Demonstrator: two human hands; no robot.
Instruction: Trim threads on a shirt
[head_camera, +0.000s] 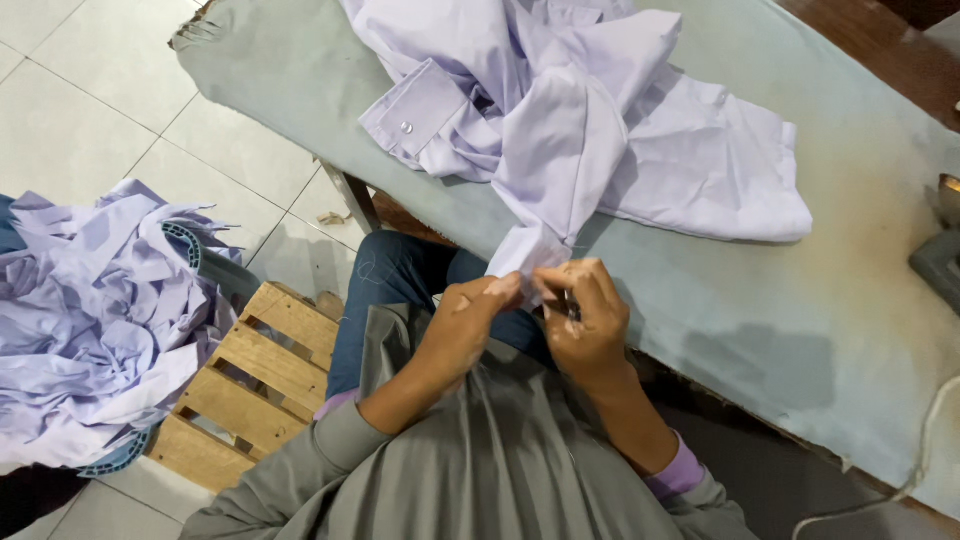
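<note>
A pale lilac shirt (600, 110) lies bunched on a grey-green padded table (800, 300), one part hanging over the near edge towards my lap. My left hand (465, 320) pinches that hanging part of the fabric at its lower edge. My right hand (590, 320) is closed just to the right of it, touching the same fabric and gripping a small dark tool, mostly hidden by the fingers. A buttoned cuff (410, 110) of the shirt lies flat at the left of the heap.
A basket heaped with more lilac garments (90, 320) stands on the tiled floor at the left. A wooden slatted stool or crate (250, 380) is beside my leg. A grey object (940, 260) sits at the table's right edge, and a pale cord (920, 460) hangs below.
</note>
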